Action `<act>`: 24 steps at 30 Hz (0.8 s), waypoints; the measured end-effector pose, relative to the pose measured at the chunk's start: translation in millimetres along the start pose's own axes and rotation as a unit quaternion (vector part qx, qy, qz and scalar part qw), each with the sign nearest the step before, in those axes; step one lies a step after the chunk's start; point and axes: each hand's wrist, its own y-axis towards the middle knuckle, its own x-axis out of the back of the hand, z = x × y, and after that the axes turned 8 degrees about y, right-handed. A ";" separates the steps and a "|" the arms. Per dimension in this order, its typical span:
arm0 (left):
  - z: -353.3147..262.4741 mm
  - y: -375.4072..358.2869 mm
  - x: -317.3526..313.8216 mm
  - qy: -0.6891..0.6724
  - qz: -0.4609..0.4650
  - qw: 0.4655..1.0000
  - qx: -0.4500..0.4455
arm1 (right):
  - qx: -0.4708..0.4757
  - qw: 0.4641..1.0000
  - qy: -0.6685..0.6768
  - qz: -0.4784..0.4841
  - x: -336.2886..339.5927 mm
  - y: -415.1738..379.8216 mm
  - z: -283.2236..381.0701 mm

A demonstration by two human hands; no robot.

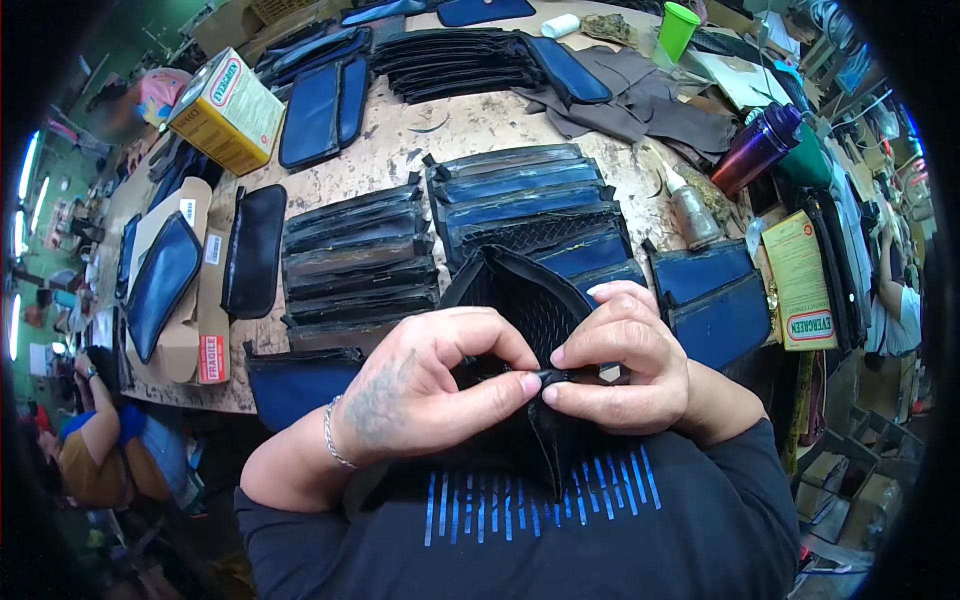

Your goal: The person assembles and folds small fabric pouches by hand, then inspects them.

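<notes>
Close to my chest I hold a black pouch (530, 292), its mouth spread and a patterned lining showing inside. My left hand (440, 370) pinches the pouch's edge between thumb and forefinger. Right beside it, my right hand (625, 365) pinches the same edge, the thumb tips almost touching. The bit of edge between the fingertips is mostly hidden. Beyond my hands, blue and black pouch pieces (530, 200) lie overlapping in rows, with a second row of dark pieces (355, 255) to their left.
A yellow tin (232, 110) stands back left, near a cardboard piece (213, 290). Stacked black pieces (450, 62) lie at the back. On the right are a glue bottle (692, 212), a purple bottle (755, 150) and another tin (800, 280). People sit at both sides.
</notes>
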 end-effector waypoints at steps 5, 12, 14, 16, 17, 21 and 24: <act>-4.2 -1.9 -3.0 0.091 -0.017 0.990 -0.104 | -0.019 0.994 0.101 0.037 8.6 0.1 2.0; -31.1 0.8 5.1 0.271 -0.021 0.931 -0.244 | -0.072 0.977 0.191 0.068 29.6 17.8 -17.1; -27.3 10.9 15.5 0.249 -0.046 0.933 -0.257 | -0.075 0.972 0.204 0.084 27.5 24.1 -28.3; -15.6 19.1 29.8 0.199 -0.026 0.956 -0.212 | -0.111 0.968 0.212 0.080 24.1 24.4 -38.4; -4.8 21.9 35.5 0.141 -0.023 0.976 -0.161 | -0.119 0.964 0.224 0.079 23.3 23.3 -45.9; 30.3 25.1 38.6 -0.072 -0.019 0.997 -0.017 | -0.282 0.919 0.273 0.044 16.8 18.2 -50.7; 42.5 24.0 32.4 -0.120 -0.034 0.992 -0.030 | -0.284 0.926 0.242 0.051 13.3 15.5 -50.6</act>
